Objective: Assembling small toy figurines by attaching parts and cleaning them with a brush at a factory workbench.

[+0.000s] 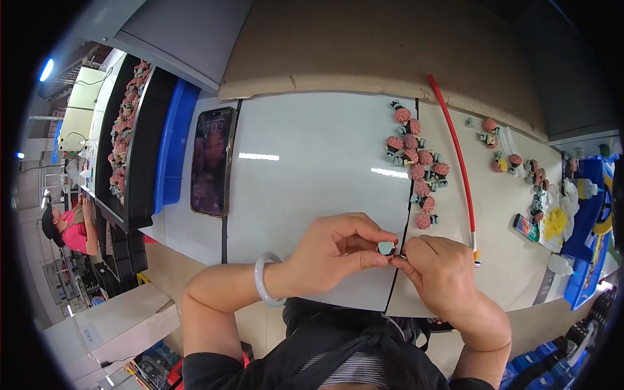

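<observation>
My left hand (335, 253), with a pale bracelet on its wrist, pinches a small figurine (386, 248) between thumb and fingers. A pale green face of the figurine shows; the rest is mostly covered by my fingers. Against it, my right hand (439, 266) is closed, its fingertips meeting the figurine's right side. Something thin and shiny shows between the two hands, too small to name. Just beyond them lies a column of several figurines (418, 172) with pink, bumpy tops and dark green parts. A long red stick (453, 136) rests right of that column.
A phone (213, 162) lies at the left, beside a blue bin (175, 146) and a black tray (140, 162) of pink pieces. Several more figurines (489, 136), a small phone (526, 227) and a yellow-stained cloth (556, 221) sit right. Another person (77, 227) is at far left.
</observation>
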Demonstrator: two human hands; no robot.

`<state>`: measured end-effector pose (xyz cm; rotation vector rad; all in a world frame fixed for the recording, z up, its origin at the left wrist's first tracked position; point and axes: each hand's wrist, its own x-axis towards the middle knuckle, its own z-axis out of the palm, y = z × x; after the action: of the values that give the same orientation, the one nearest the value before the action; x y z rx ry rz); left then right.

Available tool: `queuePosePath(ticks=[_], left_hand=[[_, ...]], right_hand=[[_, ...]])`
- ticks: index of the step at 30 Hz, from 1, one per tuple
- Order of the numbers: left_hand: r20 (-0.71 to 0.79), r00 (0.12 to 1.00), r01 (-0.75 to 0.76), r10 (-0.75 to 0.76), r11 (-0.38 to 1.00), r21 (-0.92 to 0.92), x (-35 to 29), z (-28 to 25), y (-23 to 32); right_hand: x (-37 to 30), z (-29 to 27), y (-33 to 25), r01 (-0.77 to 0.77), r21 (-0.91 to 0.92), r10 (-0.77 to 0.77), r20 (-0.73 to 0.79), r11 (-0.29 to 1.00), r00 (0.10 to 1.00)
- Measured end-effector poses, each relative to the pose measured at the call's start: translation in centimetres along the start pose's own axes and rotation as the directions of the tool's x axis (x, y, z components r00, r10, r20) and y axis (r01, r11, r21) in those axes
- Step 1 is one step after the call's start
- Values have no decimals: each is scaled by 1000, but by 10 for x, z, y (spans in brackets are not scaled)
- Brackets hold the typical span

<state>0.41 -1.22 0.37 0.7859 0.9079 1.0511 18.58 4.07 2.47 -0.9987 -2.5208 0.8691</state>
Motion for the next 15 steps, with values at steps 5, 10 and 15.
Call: queuePosePath(ticks=[5,10,15], left_hand=[[5,998,-68,68,993,99,-1,-2,2],[-30,998,-53,56,993,101,-3,-3,5],[-19,998,-62,65,990,130,0,1,4]], right_hand=[[2,3,-1,-71,107,68,23,992,997],[4,4,-1,-31,107,29,20,994,999],[1,7,-2,-32,39,34,-33,999,999]])
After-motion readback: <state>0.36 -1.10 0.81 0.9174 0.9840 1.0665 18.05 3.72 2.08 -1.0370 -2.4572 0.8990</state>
